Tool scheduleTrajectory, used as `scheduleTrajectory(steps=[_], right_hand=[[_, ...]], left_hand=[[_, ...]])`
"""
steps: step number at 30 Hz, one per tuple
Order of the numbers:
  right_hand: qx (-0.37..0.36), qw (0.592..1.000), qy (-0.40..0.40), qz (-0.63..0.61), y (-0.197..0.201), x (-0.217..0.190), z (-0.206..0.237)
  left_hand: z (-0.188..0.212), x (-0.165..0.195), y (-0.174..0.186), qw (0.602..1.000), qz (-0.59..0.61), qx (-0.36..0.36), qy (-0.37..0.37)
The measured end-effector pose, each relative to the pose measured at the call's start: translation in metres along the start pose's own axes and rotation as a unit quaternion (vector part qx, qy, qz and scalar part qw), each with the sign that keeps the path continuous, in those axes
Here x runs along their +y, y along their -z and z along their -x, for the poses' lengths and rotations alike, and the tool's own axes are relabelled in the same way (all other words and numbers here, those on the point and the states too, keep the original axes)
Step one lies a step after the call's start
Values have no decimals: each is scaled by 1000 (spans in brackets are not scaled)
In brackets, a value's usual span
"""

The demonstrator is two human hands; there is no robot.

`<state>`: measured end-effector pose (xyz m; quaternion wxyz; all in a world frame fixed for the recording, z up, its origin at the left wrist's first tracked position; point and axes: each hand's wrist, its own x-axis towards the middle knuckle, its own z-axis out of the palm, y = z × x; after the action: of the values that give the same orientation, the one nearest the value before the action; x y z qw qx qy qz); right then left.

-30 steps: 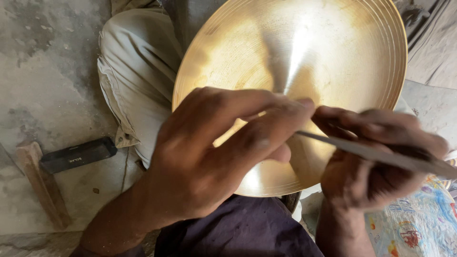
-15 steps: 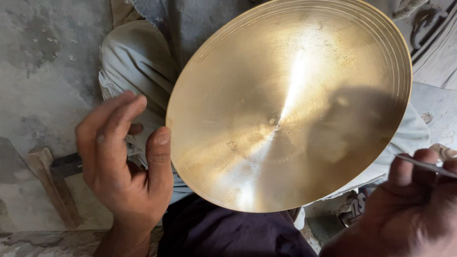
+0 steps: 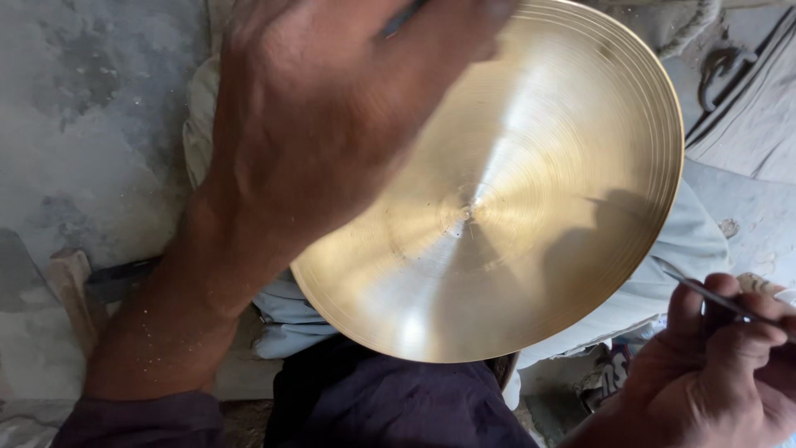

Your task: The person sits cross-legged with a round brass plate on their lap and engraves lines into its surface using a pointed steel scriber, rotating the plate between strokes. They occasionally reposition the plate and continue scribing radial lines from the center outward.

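A round brass plate [image 3: 531, 207] with fine concentric rings rests tilted over my lap, its shiny face toward me. My left hand [image 3: 332, 108] is raised over the plate's upper left part, blurred, fingers reaching toward the far rim; whether it grips the rim is hidden. My right hand [image 3: 721, 365] sits low at the right, below the plate's edge, closed around a thin metal rod [image 3: 705, 294] that points up and left toward the plate without touching it.
Grey concrete floor [image 3: 91, 116] lies to the left. A wooden block [image 3: 75, 290] and a dark flat tool [image 3: 116, 278] lie on it beside my left forearm. Pale trousers [image 3: 680, 249] and a dark garment [image 3: 390, 398] are under the plate. Cloth lies at the upper right.
My left hand left the plate's face, dropped to its left edge, then rose over the upper left part. My right hand with the rod pulled down and right, off the plate.
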<state>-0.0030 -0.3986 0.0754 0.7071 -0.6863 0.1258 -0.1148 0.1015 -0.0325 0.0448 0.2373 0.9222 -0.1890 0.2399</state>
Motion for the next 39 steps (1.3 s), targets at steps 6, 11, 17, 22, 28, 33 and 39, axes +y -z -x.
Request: scheduleTrajectory(steps=[6,11,17,22,28,33,39], right_hand=[[3,1000,8,23,8,4,8],[7,999,7,37,11,7,13],[10,999,9,49,5,7,18],[2,993,10,122,6,4,40],[-23,985,-3,173,-4,-7,41],[-181,939,-67,284,23,-17,-1],[73,983,-168,-12,-17,-6,19]], left_hand=[[47,32,48,977,66,0,204],[77,58,60,900,166,-16,402],[75,54,51,927,114,-37,355],[66,40,31,956,71,-25,284],[61,59,35,965,-35,-11,258],[61,93,37,949,58,-20,308],[54,121,14,936,82,-135,315]])
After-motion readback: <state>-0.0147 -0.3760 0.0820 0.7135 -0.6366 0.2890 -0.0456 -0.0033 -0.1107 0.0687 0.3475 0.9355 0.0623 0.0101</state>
